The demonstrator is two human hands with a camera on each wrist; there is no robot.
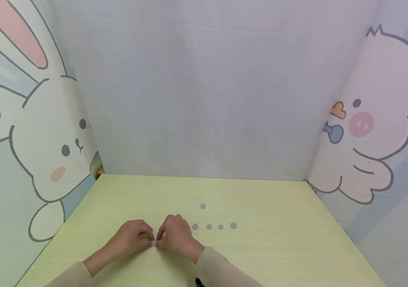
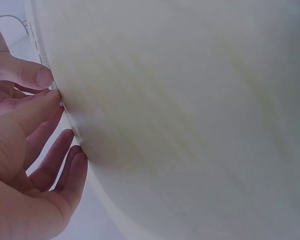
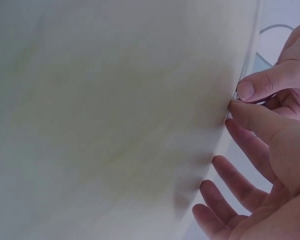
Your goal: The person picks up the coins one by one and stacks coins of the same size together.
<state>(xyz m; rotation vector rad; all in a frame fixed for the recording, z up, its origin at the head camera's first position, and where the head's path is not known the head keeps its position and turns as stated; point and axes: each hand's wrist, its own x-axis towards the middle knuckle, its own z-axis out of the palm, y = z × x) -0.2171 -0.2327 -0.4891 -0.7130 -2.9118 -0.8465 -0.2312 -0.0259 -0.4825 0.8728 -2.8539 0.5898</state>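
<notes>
On the tabletop, a small flat grey disc [image 1: 154, 242] lies between the fingertips of both hands, mostly covered by them. My left hand [image 1: 134, 236] pinches its left side between thumb and forefinger. From the other side my right hand [image 1: 176, 234] does the same, its thumb and forefinger bent down to the disc. Both wrist views show the two thumbs almost meeting at the table surface, with the left hand [image 2: 37, 160] and the right hand [image 3: 275, 165] large in their own views. The disc itself is barely visible there.
More grey discs lie just right of my right hand: a row with a disc [image 1: 195, 226] at its left end and a disc [image 1: 233, 225] at its right, plus a lone disc [image 1: 203, 206] behind. A cloth backdrop [image 1: 204, 99] with cartoon animals surrounds the pale yellow table [image 1: 279, 239].
</notes>
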